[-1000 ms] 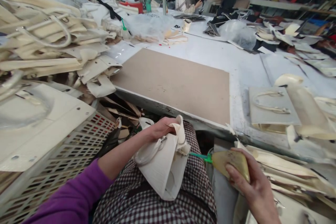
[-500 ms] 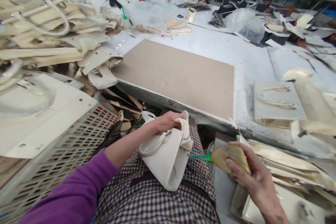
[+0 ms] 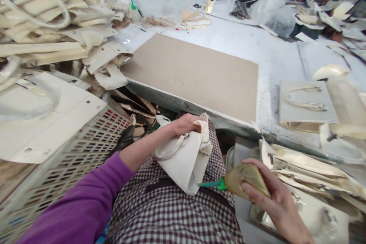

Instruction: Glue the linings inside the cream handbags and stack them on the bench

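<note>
Head camera: left hand (image 3: 186, 124) fingers pinch the top of a boxy, cream, handled bag (image 3: 180, 159) over brown-and-white checked cloth (image 3: 171, 215); right hand (image 3: 276, 198) fingers wrap a yellowish plastic squeeze bottle (image 3: 236, 179), its green nozzle (image 3: 211, 184) beside the bag's gaping side, seemingly unfinished

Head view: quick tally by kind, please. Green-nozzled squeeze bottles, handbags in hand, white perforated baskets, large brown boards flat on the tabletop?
Green-nozzled squeeze bottles: 2 (one in the right hand, amber bottle; one by the left pile, clear bottle)
White handbag, in the left hand: 1
White perforated basket: 1
Large brown board: 1
Total: 5
</note>
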`<state>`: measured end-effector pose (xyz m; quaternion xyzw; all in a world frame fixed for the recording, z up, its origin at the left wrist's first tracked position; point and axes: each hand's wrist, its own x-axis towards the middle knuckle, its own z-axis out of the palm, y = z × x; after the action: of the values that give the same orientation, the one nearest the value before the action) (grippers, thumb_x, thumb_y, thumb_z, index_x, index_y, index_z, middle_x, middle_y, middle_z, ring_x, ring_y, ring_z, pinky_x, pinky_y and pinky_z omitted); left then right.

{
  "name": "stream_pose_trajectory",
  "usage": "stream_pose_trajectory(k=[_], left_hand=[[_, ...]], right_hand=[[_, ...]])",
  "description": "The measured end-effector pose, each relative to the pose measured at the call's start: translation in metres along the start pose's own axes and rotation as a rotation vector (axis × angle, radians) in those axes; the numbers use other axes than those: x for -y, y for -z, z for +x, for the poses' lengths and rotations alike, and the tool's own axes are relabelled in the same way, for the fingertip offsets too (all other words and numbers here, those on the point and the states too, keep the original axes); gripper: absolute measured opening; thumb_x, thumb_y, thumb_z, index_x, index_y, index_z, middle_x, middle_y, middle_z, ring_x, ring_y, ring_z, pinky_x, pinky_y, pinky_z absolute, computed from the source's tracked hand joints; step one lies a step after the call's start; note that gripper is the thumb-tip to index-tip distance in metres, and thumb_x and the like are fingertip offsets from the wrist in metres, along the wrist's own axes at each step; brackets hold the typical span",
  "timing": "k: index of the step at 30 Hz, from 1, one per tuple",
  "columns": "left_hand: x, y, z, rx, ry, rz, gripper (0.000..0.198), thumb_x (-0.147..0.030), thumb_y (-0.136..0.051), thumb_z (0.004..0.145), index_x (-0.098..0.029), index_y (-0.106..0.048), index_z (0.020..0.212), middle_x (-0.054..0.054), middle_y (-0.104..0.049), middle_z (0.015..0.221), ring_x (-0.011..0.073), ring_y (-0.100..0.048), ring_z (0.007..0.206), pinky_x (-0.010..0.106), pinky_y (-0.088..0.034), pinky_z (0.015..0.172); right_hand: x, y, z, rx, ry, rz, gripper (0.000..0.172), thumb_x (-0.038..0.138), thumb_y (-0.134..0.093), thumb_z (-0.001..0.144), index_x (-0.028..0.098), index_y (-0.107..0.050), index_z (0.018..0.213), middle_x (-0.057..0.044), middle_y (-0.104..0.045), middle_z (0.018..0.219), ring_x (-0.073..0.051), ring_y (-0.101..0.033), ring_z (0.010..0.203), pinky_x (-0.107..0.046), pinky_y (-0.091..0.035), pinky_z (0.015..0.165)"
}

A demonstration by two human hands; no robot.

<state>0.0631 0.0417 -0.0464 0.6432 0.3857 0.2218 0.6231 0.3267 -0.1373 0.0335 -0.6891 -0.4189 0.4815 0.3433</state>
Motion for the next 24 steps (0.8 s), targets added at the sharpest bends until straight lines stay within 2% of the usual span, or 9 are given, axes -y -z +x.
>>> stream_pose_trajectory(k=[5,10,15,20,24], left_hand=[[0.002,-0.003,0.001,-0.046,0.026,0.01,0.017,-0.032,-0.061,0.07,-0.016,-0.059,0.065,-0.002,-0.054,0.069,0.0153,-0.048,0.07,0.027,-0.037,0.064],[0.002,-0.005,0.002,-0.055,0.024,0.029,0.017,-0.032,-0.061,0.07,-0.016,-0.059,0.063,-0.002,-0.055,0.07,0.0159,-0.048,0.071,0.027,-0.036,0.065],[0.0,-0.006,0.002,-0.053,0.02,0.042,0.016,-0.031,-0.062,0.07,-0.016,-0.059,0.063,-0.002,-0.055,0.07,0.0162,-0.048,0.072,0.027,-0.037,0.066],[-0.002,-0.009,0.002,-0.045,0.02,0.029,0.018,-0.033,-0.06,0.07,-0.016,-0.058,0.064,-0.001,-0.055,0.071,0.0163,-0.049,0.072,0.027,-0.038,0.065],[-0.001,-0.009,0.002,-0.042,0.004,0.047,0.017,-0.032,-0.061,0.07,-0.016,-0.059,0.064,-0.001,-0.057,0.071,0.0167,-0.05,0.073,0.027,-0.039,0.067]], right_hand=[[-0.003,0.006,0.003,-0.075,0.031,0.015,0.054,0.049,-0.085,0.072,0.026,-0.068,0.117,-0.002,-0.072,0.091,-0.022,-0.066,0.078,-0.025,-0.053,0.063],[-0.013,0.01,-0.005,0.04,0.049,-0.038,0.049,0.048,-0.085,0.072,0.028,-0.07,0.115,-0.001,-0.073,0.097,-0.021,-0.067,0.081,-0.022,-0.053,0.063],[-0.012,0.004,-0.017,0.026,-0.032,-0.016,0.05,0.05,-0.081,0.075,0.027,-0.068,0.117,-0.002,-0.072,0.097,-0.021,-0.066,0.081,-0.023,-0.047,0.051],[-0.012,0.007,-0.01,-0.102,0.011,-0.012,0.052,0.051,-0.082,0.074,0.027,-0.065,0.118,-0.001,-0.07,0.096,-0.02,-0.065,0.08,-0.022,-0.05,0.057],[-0.022,0.013,0.004,-0.181,0.116,-0.049,0.054,0.051,-0.085,0.072,0.025,-0.066,0.115,-0.004,-0.07,0.1,-0.021,-0.065,0.079,-0.024,-0.054,0.059]])
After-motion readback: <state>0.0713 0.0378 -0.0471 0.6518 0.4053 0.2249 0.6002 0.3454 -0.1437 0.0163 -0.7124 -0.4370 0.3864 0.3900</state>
